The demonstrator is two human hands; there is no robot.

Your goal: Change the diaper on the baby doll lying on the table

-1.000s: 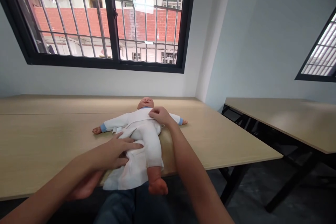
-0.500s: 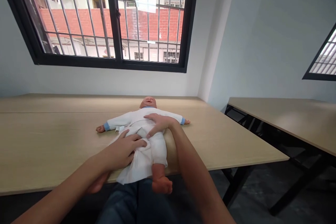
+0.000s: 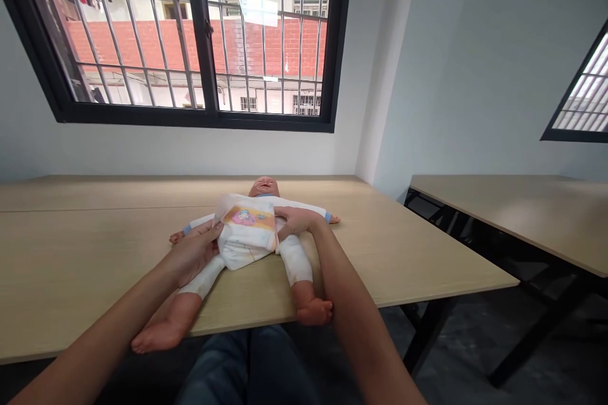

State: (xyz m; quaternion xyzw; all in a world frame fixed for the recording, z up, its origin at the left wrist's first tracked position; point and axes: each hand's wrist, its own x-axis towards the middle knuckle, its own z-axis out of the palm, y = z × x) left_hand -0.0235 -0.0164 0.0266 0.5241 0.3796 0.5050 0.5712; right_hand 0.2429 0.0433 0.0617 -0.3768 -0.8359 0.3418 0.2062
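Observation:
A baby doll (image 3: 297, 259) in white clothes with blue cuffs lies on its back on the table, head toward the window, legs spread toward me. Over its belly and between its legs a white diaper (image 3: 249, 237) with an orange and pink printed front panel is folded up. My left hand (image 3: 197, 250) pinches the diaper's left edge between thumb and fingers. At the diaper's right edge is my right hand (image 3: 297, 221), its thumb and fingers around the side by the doll's hip. Some of its fingertips are hidden behind the diaper.
The wooden table (image 3: 95, 272) meets the wall under a barred window (image 3: 209, 44). A second table (image 3: 522, 209) stands to the right, with a gap between the two. My legs (image 3: 251, 367) are below the near edge.
The diaper's front, which hung down between the doll's legs, has come up over its belly, showing the print. My left hand moved left to its edge; the doll's legs are now spread wider.

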